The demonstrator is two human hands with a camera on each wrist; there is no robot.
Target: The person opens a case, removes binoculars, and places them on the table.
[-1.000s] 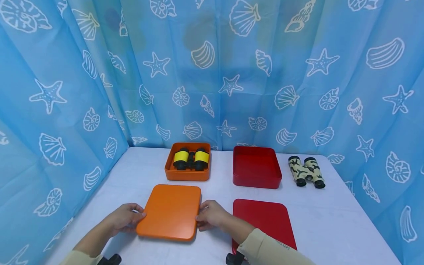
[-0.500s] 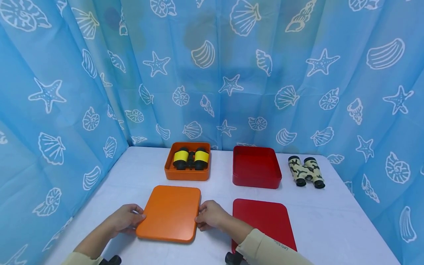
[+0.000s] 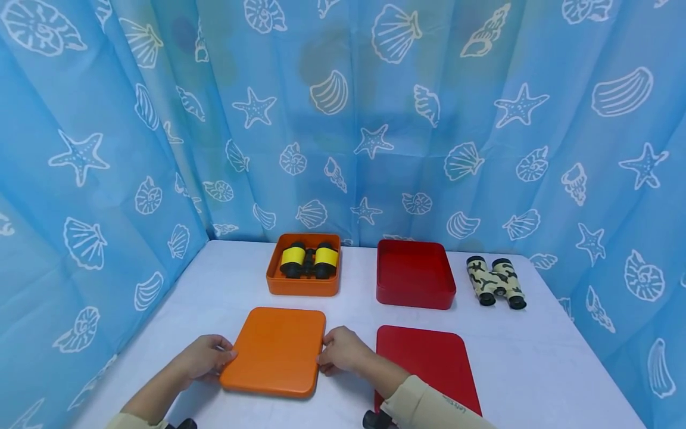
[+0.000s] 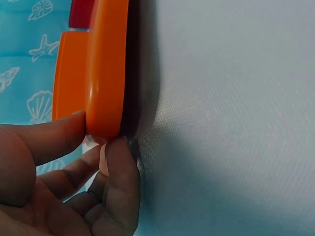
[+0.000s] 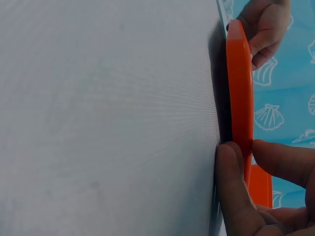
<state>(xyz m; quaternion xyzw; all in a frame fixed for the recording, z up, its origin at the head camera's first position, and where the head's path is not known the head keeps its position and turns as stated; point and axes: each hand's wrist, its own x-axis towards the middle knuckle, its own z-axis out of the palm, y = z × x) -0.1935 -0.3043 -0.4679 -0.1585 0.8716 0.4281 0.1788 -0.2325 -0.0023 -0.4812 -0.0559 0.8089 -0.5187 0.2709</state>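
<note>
An orange square lid (image 3: 276,351) lies nearly flat, close over the white tabletop in front of me. My left hand (image 3: 206,357) pinches its left edge; in the left wrist view, the thumb is on top and a fingertip sits under the rim. My right hand (image 3: 343,351) pinches the right edge the same way. A dark shadow shows beneath the lid (image 5: 239,88) in the right wrist view. Behind it stands an orange box (image 3: 302,286) holding black binoculars with yellow bands (image 3: 309,260). The lid's underside is mostly hidden.
A red open box (image 3: 415,292) stands right of the orange one. In front of it lies a red lid (image 3: 423,357), partly covered by my right forearm. Camouflage binoculars (image 3: 496,281) lie at the back right. A blue curtain (image 3: 343,119) hangs behind the table.
Both hands have brought the orange lid slightly lower and nearer to me, keeping their pinch on its edges. The head view has tilted a little; boxes and binoculars stay in place.
</note>
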